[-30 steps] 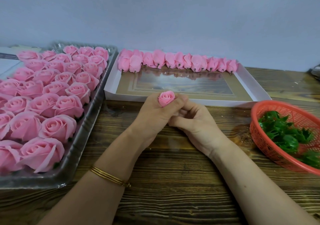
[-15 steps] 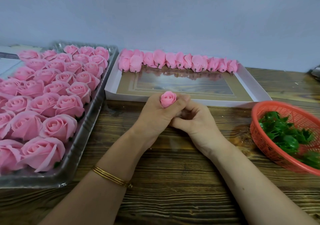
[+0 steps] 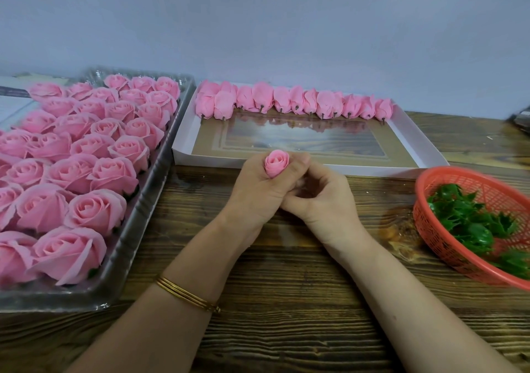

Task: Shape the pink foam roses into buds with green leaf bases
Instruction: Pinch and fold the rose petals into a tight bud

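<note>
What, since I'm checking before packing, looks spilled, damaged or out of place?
Nothing stands out. The roses sit in the tray, the finished buds line the far edge of the white box, the leaf bases lie inside the basket, and the left hand grips one rose bud.

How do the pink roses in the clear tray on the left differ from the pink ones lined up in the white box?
The open pink foam roses in the clear plastic tray spread wide petals; the closed pink foam buds in the white cardboard box are narrow, petals folded shut. The roses face up; the buds lie on their sides, dark stubs showing. The roses fill many rows; the buds form one. Both are pink.
</note>
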`<state>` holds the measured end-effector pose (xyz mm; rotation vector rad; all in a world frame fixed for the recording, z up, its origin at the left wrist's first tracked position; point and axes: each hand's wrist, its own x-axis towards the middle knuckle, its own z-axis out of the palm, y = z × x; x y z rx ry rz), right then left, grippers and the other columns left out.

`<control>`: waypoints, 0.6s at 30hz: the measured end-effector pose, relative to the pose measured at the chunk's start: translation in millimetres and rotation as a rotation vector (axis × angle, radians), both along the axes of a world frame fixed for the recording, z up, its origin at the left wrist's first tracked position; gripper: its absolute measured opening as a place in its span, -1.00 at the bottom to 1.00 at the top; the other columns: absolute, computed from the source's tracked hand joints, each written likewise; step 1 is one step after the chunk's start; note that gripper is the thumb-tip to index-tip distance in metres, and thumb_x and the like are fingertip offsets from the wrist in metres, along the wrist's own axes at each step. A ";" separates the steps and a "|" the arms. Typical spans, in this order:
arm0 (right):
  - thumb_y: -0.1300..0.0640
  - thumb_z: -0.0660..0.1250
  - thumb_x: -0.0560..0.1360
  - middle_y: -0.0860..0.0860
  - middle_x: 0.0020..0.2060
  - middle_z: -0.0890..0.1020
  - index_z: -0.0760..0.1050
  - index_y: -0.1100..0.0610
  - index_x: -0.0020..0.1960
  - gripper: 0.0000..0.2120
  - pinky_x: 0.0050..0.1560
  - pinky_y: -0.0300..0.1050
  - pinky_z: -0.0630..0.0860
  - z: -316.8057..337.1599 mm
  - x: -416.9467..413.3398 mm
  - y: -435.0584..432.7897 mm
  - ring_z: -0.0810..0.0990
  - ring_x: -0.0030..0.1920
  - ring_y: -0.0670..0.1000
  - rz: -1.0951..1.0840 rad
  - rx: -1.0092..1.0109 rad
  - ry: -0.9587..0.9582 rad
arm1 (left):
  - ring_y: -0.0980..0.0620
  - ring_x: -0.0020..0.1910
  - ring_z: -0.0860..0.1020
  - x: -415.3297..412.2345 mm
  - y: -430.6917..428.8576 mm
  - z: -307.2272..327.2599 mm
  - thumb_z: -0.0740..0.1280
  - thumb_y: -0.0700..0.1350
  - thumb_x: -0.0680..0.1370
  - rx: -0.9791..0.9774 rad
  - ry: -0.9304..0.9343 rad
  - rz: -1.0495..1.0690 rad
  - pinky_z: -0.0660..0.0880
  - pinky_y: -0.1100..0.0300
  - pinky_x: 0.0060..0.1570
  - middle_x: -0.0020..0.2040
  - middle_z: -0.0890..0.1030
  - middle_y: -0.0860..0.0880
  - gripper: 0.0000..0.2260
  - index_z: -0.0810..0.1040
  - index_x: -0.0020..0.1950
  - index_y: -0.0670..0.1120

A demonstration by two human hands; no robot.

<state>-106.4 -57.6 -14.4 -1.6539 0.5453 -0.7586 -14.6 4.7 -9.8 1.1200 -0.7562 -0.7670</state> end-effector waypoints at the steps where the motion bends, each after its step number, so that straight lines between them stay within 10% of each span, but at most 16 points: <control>1: 0.44 0.50 0.33 0.30 -0.17 0.65 0.61 0.23 0.07 -0.65 -0.07 -0.12 0.53 0.4 -0.6 -0.4 0.55 -0.20 0.01 0.009 0.007 0.002 | 0.04 -0.19 0.59 0.5 0.3 -0.3 0.34 -0.22 0.56 -0.001 -0.006 0.000 0.58 0.24 -0.15 -0.20 0.61 -0.13 -0.89 0.61 -0.03 -0.25; 8: 0.53 0.40 0.37 0.46 -0.02 0.58 0.57 0.38 0.09 -0.69 0.20 0.16 0.49 0.6 -3.3 -3.8 0.54 -0.04 0.13 0.075 0.124 -0.009 | 0.08 -0.21 0.62 1.0 1.1 0.9 0.35 -0.19 0.55 -0.008 -0.016 -0.010 0.59 0.25 -0.13 -0.23 0.63 -0.07 -0.89 0.63 -0.10 -0.20; 14: 0.45 0.50 0.33 0.27 -0.15 0.67 0.59 0.15 0.11 -0.59 -0.06 -0.20 0.56 1.3 -0.1 2.1 0.60 -0.15 0.02 0.039 -0.005 0.020 | 0.06 -0.23 0.61 0.5 0.8 -0.9 0.39 -0.11 0.52 0.010 -0.015 0.003 0.58 0.20 -0.16 -0.27 0.63 -0.05 -0.89 0.63 -0.14 -0.14; 18: 0.47 0.44 0.38 0.41 0.01 0.60 0.59 0.07 0.15 -0.55 0.18 0.02 0.54 5.0 -1.4 2.2 0.61 -0.02 0.13 0.081 0.060 -0.029 | 0.06 -0.22 0.63 4.3 1.3 -1.8 0.47 -0.11 0.41 0.015 -0.041 0.005 0.57 0.18 -0.12 -0.27 0.65 -0.01 -0.91 0.64 -0.17 -0.11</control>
